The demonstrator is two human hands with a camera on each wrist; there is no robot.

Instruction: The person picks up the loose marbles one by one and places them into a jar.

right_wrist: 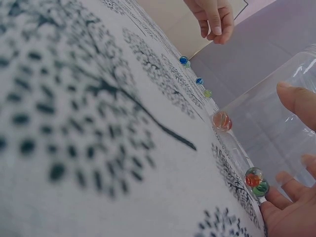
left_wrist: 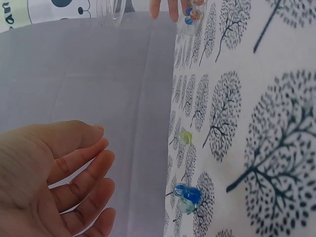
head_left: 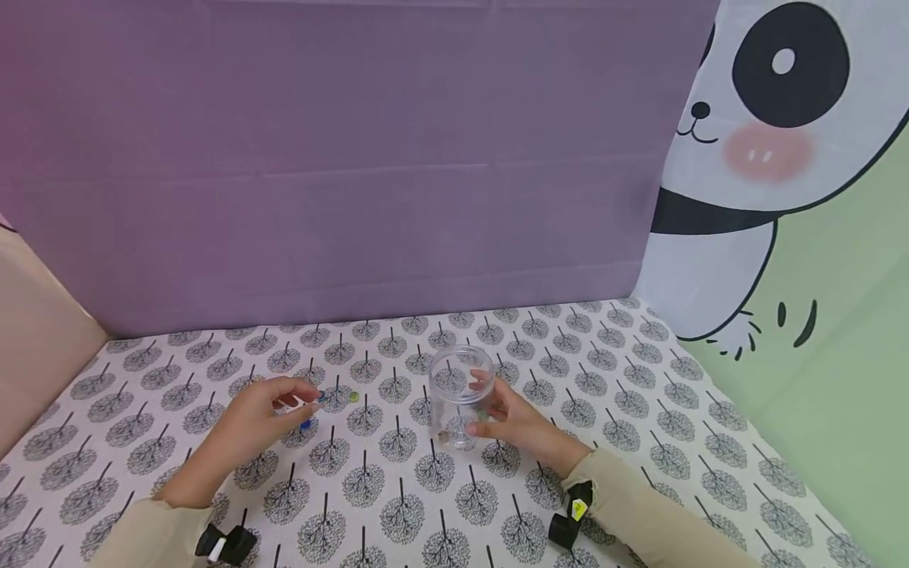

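While the right hand [head_left: 514, 418] grips the right side of a clear jar [head_left: 446, 406], thumb nearer and fingers farther round the wall, the jar stands upright on the cloth [head_left: 401, 525], well right of the left hand [head_left: 259, 414]. Low in the jar lie an orange marble [right_wrist: 222, 121] and, right of it, a red marble [right_wrist: 254, 177] touching a green marble [right_wrist: 260, 188]; the full count cannot be told. With fingers loosely bent and thumb apart from them, the left hand holds nothing visible. Near its fingertips, outside the jar, are blue marbles [head_left: 305, 424]; a yellow marble [head_left: 353, 397] lies farther right, between hand and jar.
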